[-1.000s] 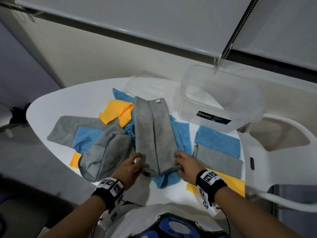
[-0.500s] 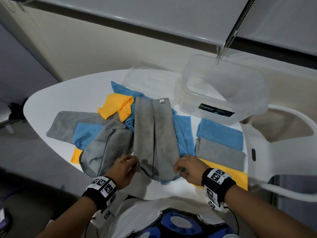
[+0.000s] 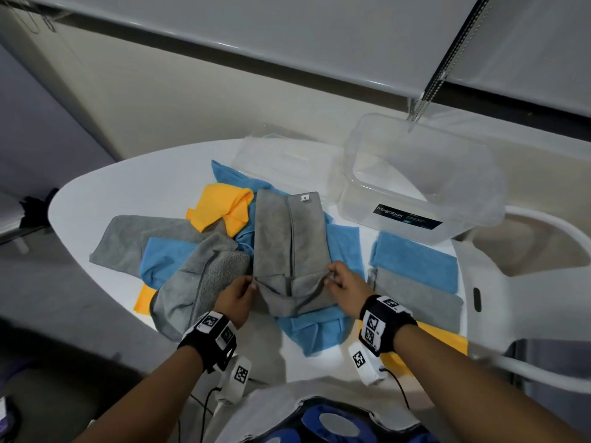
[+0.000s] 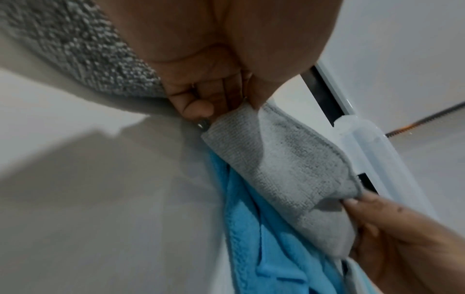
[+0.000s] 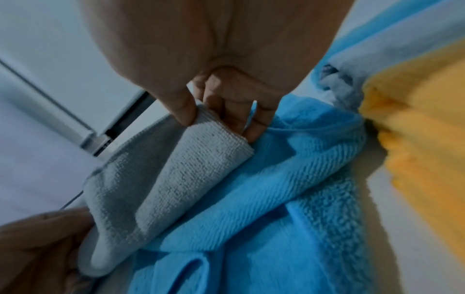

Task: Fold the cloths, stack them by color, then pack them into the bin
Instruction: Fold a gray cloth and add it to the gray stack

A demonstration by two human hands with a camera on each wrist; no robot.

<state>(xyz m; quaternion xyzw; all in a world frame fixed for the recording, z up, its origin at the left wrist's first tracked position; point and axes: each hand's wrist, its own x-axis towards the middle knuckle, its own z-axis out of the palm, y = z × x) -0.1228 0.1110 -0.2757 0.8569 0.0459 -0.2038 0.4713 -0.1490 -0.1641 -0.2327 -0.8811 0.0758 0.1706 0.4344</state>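
A long grey cloth [image 3: 287,238], folded lengthwise, lies on the white table [image 3: 128,193] over a blue cloth [image 3: 319,330]. My left hand [image 3: 238,294] pinches its near left corner and my right hand [image 3: 343,282] pinches its near right corner, lifting that end off the table. The left wrist view shows the grey cloth [image 4: 281,179] stretched between both hands. In the right wrist view my thumb and fingers hold the grey cloth [image 5: 176,169]. Folded blue [image 3: 415,260], grey [image 3: 419,302] and yellow [image 3: 447,340] cloths lie at the right. The clear bin [image 3: 419,177] stands behind them.
Loose grey [image 3: 144,241], blue [image 3: 166,257] and yellow [image 3: 224,209] cloths lie heaped at the left. A clear lid [image 3: 281,158] rests behind the pile, left of the bin. A white chair frame [image 3: 543,231] curves at the right.
Both hands have raised the near end of the long grey cloth off the table and drawn it forward, away from me, so it now bends over itself.
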